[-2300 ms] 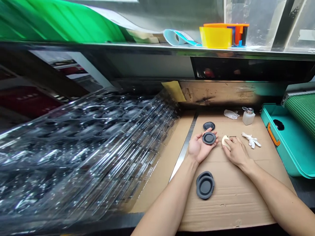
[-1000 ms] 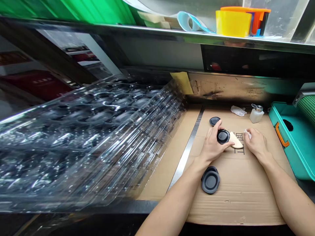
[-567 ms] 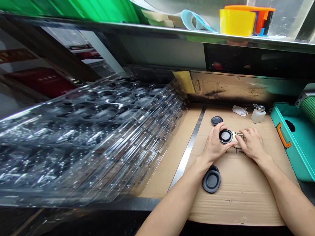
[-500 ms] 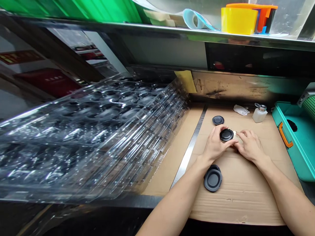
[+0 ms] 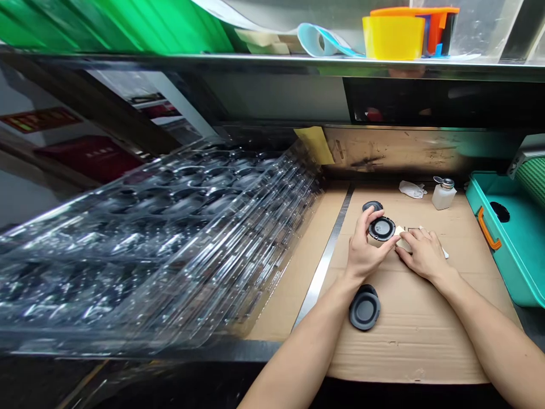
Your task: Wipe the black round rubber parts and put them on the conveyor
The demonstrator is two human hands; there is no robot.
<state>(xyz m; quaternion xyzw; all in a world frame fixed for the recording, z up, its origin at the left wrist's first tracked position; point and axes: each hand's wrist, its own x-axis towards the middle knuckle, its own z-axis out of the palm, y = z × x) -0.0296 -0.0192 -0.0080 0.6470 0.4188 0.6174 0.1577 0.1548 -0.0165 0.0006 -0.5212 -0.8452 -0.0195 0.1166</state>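
My left hand (image 5: 361, 253) pinches a round black plastic cap (image 5: 382, 228) by its edge, thumb on the near side and fingers on the far side. A notched rim and a shiny grey centre show on this cap. Close beside it, my right hand (image 5: 423, 254) has its fingers bent over a small pale cream piece (image 5: 402, 240), which may be a folded cloth or a pad. Behind my left fingers lies another black cap (image 5: 372, 205), partly covered. Nearer my body, by the left forearm, two black caps (image 5: 365, 309) overlap on the cardboard (image 5: 426, 335).
A tall stack of clear moulded trays (image 5: 221, 238) fills the left side. Toward the back stand a white pump bottle (image 5: 443, 195) and a crumpled white tissue (image 5: 412, 189). At right is a teal bin (image 5: 523, 272) with an orange handle. A shelf (image 5: 272, 63) crosses above.
The cap in my left hand now shows a lighter grey centre and sits at a different tilt. My right hand has drawn slightly apart from the left, uncovering more of the cream piece.
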